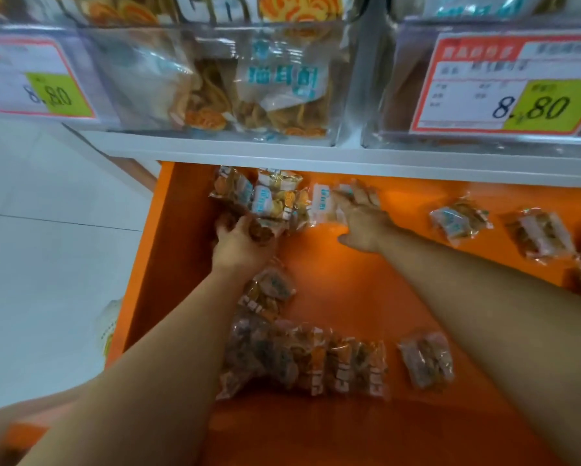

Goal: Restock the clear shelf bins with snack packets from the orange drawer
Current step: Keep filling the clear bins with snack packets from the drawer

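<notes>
L hand (pixel 242 242) grips packet bunch (pixel 265 203), far-left corner of drawer (pixel 349 297). R hand (pixel 361 218) flat, fingers spread on single packet (pixel 322 205) at far edge. Bin (pixel 215 79) above part-full. Looks mid-task: loose pkts (pixel 302 361) near edge, more by right edge.

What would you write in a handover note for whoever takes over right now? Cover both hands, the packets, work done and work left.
Left hand: holds a bunch of packets at the back-left of the orange drawer.
Right hand: fingers flat on a white-labelled packet beside it.
Loose packets lie at the drawer's front and right.
Middle clear bin: partly filled.
To do: lift the bunch into a bin, then the rest.
</notes>
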